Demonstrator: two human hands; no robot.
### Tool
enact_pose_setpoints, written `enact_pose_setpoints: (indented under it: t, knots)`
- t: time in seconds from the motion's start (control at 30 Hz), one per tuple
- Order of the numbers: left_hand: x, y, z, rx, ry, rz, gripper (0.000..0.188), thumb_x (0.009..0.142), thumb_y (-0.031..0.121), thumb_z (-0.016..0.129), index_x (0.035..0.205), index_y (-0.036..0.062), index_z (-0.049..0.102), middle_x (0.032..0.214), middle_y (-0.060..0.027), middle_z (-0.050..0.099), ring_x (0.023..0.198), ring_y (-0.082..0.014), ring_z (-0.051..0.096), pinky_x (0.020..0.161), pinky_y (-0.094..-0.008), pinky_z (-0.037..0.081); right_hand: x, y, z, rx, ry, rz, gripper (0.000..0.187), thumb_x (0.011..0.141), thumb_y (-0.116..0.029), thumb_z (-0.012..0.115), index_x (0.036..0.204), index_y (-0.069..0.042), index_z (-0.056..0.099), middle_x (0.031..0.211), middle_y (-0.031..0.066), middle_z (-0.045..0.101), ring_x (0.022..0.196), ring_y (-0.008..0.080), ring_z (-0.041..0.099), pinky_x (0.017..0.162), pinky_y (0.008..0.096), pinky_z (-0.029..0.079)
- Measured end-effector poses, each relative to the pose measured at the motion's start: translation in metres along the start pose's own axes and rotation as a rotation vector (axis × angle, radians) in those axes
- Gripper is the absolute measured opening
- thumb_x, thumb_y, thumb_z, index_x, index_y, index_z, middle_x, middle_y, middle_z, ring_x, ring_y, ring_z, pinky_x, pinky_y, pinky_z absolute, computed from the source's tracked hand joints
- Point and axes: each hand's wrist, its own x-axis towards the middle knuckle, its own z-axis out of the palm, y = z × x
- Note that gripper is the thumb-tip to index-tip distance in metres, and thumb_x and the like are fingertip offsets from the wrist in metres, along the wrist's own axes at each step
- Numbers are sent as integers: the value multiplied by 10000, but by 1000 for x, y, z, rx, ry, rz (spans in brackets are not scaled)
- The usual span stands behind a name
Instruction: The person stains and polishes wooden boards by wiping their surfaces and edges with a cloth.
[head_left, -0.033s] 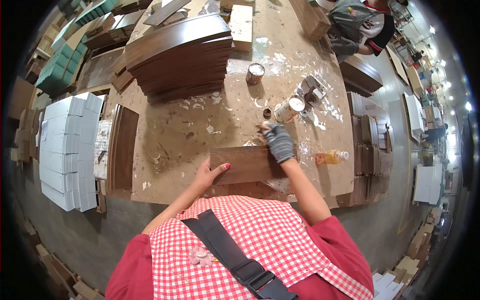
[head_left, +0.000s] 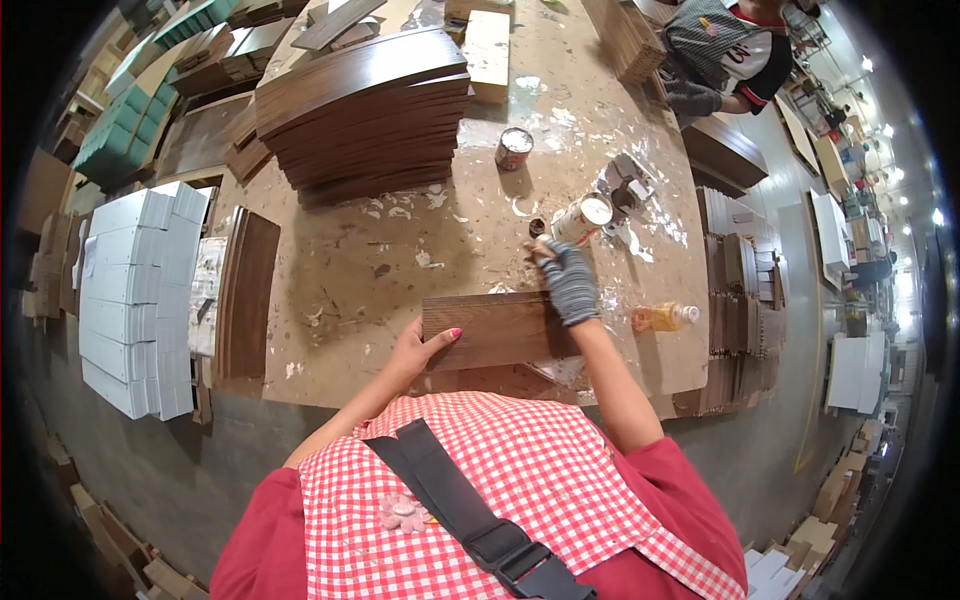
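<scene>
My left hand (head_left: 425,348) grips the left end of a dark brown wooden board (head_left: 490,330), thumb with a pink nail on its top face and fingers behind the far edge. Beyond the board's right end is my right hand (head_left: 568,280), in a grey striped fingerless glove. Its fingers are bent together at a small dark pot or cap (head_left: 537,227); whatever they pinch is too small to make out. A white-topped can (head_left: 580,220) stands just beyond that hand. To the right of the board lies a clear bottle of amber liquid (head_left: 665,317).
A tall stack of brown boards (head_left: 360,120) stands far left on the stained worktable (head_left: 350,290). An open can (head_left: 514,148) and a dark grey block-like object (head_left: 628,183) sit farther back. White panels (head_left: 130,300) are stacked at left. A co-worker (head_left: 720,55) stands at far right.
My right hand has shifted slightly right and away from me, its fingertips nearer the small dark pot or cap. My left hand and the board stay put.
</scene>
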Motion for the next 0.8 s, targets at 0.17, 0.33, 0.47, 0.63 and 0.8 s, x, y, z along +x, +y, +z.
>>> enact_pose_setpoints:
  t: [0.17,0.33,0.47,0.63,0.8]
  knots:
    - [6,-22,-11,-187,1,-171,351,891,308,626,1110,41,563,991,-20,637,877,-100,583,774,-248,468,-11,-10,-31,538,-33,-67,285,890,-28,574,1173,6,595,1045,53,648,976,124,579,881,256,461]
    - [18,-38,-37,-397,22,-189,363,950,437,443,1074,121,571,964,-22,634,786,-124,577,747,-245,449,-35,-44,-89,655,-143,261,342,881,-100,608,1219,-46,594,1064,39,661,872,70,592,753,215,485]
    - [16,-22,-40,-342,-1,-170,315,926,381,526,1078,109,565,974,-22,636,847,-136,584,760,-268,457,-49,-56,-114,27,-276,-85,325,893,-109,583,1217,-88,588,1141,40,619,949,143,615,813,264,514]
    - [8,2,-9,-66,-38,-345,363,913,337,571,1148,61,540,1036,-41,624,893,-147,590,765,-281,472,-86,-24,-14,-569,-126,-1,362,887,-314,578,1237,-226,591,1391,135,424,1318,369,317,1098,482,222]
    - [4,6,-8,-160,-94,-286,387,904,275,606,1195,34,520,1113,-66,607,961,-156,580,815,-307,474,-98,-3,4,-620,98,-126,363,843,-255,620,1206,-237,618,1415,121,400,1317,367,315,1085,495,246]
